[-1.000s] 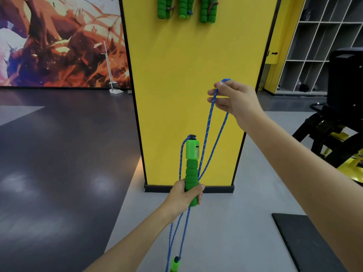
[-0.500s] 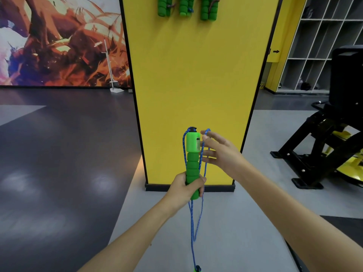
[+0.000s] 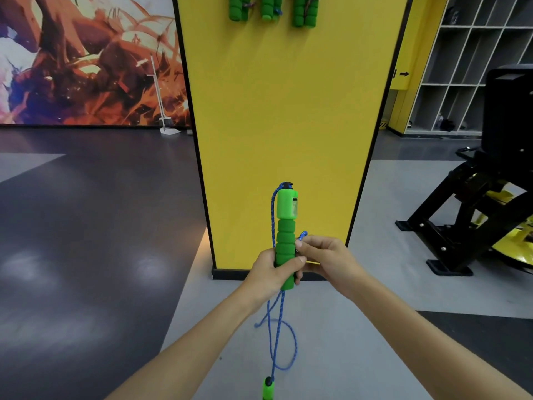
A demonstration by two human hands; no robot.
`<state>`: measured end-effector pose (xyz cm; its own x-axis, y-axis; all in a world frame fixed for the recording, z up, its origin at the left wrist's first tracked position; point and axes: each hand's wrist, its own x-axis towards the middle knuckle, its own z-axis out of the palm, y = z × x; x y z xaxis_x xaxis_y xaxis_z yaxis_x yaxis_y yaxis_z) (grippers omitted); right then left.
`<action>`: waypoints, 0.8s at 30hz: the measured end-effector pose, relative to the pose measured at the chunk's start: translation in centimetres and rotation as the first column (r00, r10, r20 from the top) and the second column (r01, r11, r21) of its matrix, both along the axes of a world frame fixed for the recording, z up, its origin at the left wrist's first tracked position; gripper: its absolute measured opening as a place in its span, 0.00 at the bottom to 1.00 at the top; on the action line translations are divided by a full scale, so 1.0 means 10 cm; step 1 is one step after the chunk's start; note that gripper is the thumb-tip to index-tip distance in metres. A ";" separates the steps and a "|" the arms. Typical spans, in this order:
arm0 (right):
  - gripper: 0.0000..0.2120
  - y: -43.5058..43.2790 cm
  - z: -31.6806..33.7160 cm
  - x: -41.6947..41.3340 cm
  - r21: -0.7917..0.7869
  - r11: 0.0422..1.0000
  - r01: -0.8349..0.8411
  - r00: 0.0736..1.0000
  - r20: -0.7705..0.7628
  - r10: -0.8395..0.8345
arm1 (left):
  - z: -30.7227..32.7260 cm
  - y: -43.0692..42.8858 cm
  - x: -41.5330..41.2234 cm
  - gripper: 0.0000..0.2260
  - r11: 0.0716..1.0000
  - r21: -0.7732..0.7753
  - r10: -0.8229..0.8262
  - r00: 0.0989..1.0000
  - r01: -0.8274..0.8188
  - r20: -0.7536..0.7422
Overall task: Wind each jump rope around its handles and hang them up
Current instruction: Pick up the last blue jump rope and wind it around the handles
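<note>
the left hand [image 3: 274,275] is wrapped around the lower foam part of a green handle [image 3: 285,235], fingers and thumb curled round it, holding it upright in front of the body. the handle's blocky upper section, with a small window on its side, stands well above the left hand. a blue rope [image 3: 272,217] comes out of the black cap on top of the handle, runs down along the side away from the right hand and goes into the left hand's grip.

the right hand [image 3: 326,261] sits just beside the left one, on the other side of the handle. its thumb and fingers pinch a short bend of the rope, which sticks up a little above the fingertips next to the foam. the two hands are close together; i cannot tell whether the left thumb actually touches the right fingers.

below the left hand the rope hangs in loose strands, with one slack loop curling out under the right forearm. a second handle [image 3: 267,389], also green, dangles at the end of the rope far below both hands, above the grey floor [image 3: 346,356].

straight ahead, beyond the hands, stands a yellow pillar [image 3: 282,111]. high above the hands, three wound jump ropes [image 3: 269,7] with green handles hang on it. a black exercise machine [image 3: 476,220] stands out past the right hand, with grey cubby shelves [image 3: 461,67] behind it. a painted mural [image 3: 86,59] covers the wall far off past the left hand.
</note>
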<state>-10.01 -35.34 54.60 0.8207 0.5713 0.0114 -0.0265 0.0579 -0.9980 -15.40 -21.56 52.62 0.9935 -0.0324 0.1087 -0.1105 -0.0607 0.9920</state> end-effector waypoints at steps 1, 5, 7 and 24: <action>0.15 0.01 0.02 0.02 -0.032 0.999 0.029 0.999 0.028 -0.028 | -0.02 0.01 0.00 0.08 1.000 0.006 0.001 1.000 -0.001 -0.008; 0.06 0.06 0.20 0.12 -0.097 0.981 0.166 0.979 0.137 -0.152 | -0.10 0.03 -0.02 0.10 1.000 0.027 0.014 1.000 -0.013 -0.027; 0.06 0.07 0.33 0.18 -0.077 0.975 0.207 0.967 0.171 -0.192 | -0.11 0.03 -0.03 0.10 1.000 0.013 0.018 0.999 -0.017 -0.035; 0.05 0.17 1.17 0.39 0.027 0.953 0.303 0.901 0.319 -0.295 | -0.09 0.05 -0.04 0.10 1.000 -0.022 0.002 0.999 -0.003 -0.036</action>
